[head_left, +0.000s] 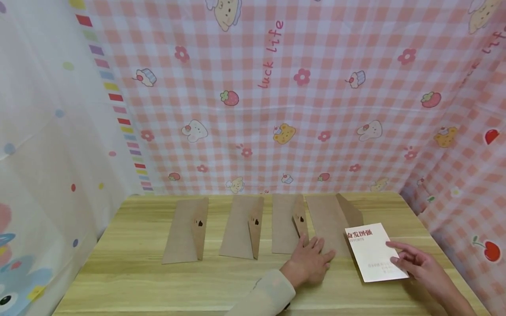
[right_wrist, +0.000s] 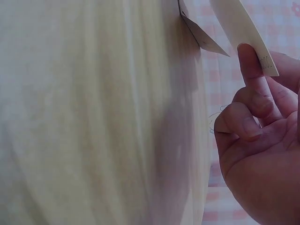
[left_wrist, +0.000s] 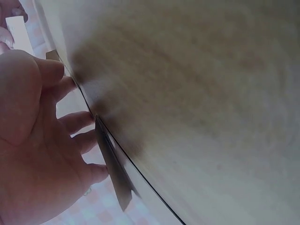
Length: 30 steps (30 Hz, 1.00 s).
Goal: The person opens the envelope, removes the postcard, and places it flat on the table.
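Note:
A white card (head_left: 373, 252) with red and pale printed characters is pinched by its right edge between the thumb and fingers of my right hand (head_left: 423, 265). The right wrist view shows the card (right_wrist: 241, 28) tilted above the table, one fingertip on its face. It overlaps the lower right of the rightmost brown envelope (head_left: 326, 215), whose flap (head_left: 351, 211) stands raised. My left hand (head_left: 310, 263) rests with spread fingers at the lower ends of that envelope and the neighbouring envelope (head_left: 281, 224). In the left wrist view its fingertips touch down along the tabletop.
Two more brown envelopes (head_left: 179, 230) (head_left: 239, 226) lie to the left in the row, flaps partly lifted and bearing small dark marks. The wood-grain table (head_left: 138, 281) ends at a pink checked cloth (head_left: 253, 145) behind and curtains at both sides.

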{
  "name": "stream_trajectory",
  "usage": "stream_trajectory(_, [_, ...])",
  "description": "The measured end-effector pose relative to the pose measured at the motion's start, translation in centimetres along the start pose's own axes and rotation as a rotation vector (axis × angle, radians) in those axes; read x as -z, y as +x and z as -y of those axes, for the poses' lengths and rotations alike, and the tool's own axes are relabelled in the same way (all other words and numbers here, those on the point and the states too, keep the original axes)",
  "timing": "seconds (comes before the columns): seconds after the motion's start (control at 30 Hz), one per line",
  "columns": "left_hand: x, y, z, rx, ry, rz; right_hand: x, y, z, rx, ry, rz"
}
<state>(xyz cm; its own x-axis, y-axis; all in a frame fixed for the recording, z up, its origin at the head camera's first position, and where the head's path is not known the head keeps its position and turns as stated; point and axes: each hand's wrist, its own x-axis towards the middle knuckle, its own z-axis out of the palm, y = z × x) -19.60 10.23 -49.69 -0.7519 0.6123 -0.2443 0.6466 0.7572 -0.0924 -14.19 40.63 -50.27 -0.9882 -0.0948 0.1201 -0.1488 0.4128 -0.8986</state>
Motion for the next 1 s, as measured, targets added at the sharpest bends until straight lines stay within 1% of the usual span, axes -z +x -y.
stream_trajectory(0.23, [0.0,0.0,0.1,0.005,0.007,0.013,-0.2,-0.5,-0.1,-0.045,-0.021,0.009])
stream_trajectory(0.47, [0.1,0.0,0.0,-0.004,0.011,0.011,0.0,-1.3,-0.3,-0.092,0.038,0.051])
stream_trajectory(0.67, [0.4,-0.2,0.0,-0.004,0.003,0.009,0.1,-1.5,-0.3,-0.155,0.053,0.091])
stream_trajectory(0.73, [0.4,-0.3,0.0,-0.002,0.000,0.009,0.2,-1.5,-0.3,-0.167,0.066,0.117])
stream_trajectory(1.0, [0.3,-0.2,0.1,-0.002,-0.017,0.025,0.4,-1.7,-0.7,-0.128,0.119,0.229])
